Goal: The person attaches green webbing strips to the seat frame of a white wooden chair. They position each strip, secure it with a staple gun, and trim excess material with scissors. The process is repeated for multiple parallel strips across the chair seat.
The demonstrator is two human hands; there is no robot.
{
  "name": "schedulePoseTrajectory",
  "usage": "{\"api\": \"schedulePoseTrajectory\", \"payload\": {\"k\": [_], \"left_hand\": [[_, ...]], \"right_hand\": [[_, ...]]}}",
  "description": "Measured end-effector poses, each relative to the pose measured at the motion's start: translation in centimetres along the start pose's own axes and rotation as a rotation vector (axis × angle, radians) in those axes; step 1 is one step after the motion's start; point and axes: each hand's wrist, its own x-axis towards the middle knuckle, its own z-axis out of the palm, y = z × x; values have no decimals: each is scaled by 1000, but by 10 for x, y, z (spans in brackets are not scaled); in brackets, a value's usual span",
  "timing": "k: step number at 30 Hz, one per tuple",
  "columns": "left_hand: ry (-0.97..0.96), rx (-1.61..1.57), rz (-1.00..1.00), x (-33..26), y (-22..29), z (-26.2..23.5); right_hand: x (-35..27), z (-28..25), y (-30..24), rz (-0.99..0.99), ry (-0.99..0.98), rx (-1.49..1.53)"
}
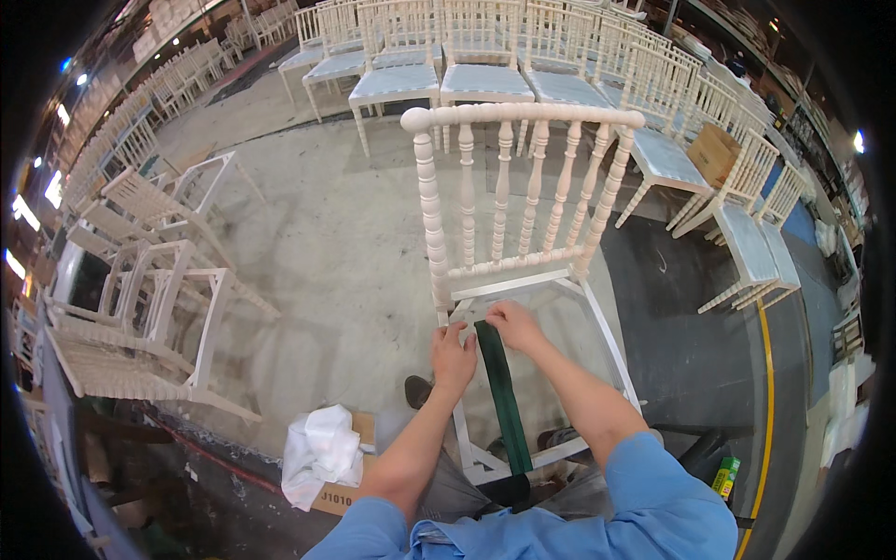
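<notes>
A white wooden chair frame (607, 322) stands before me, its turned-spindle back (532, 187) away from me and its seat opening bare. A dark green strap (504, 401) runs from the front rail toward the back of the opening. At the strap's far end, the fingers of my right hand (513, 327) pinch it near its edge. My left hand (455, 357) is just left of that end, fingers curled and fingertips close to the strap and the left side rail. Whether it grips anything small is hidden.
Rows of white chairs with pale covered seats (481, 82) fill the far side. Chair frames (177, 308) lie tipped at left. A cardboard box (336, 497) with white cloth (322, 453) is at lower left. Another box (714, 154) rests on a chair at right.
</notes>
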Motion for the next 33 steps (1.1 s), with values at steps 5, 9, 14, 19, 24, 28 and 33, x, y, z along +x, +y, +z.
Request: {"api": "schedulePoseTrajectory", "payload": {"k": [5,9,14,19,24,28,33], "left_hand": [[45,111,60,27,-33,27],[33,73,54,44,-44,41],[-47,162,-48,57,-43,46],[-114,268,-126,61,-37,47],[-35,285,-44,60,-33,46],[-81,279,-94,60,-33,49],[-3,289,119,62,-52,55]], "right_hand": [[70,34,30,7,53,-53],[100,52,43,74,59,-95],[109,61,52,106,94,-121],[108,60,53,129,99,-171],[112,59,57,33,130,-191],[119,56,56,96,41,-244],[81,25,41,191,187,146]]}}
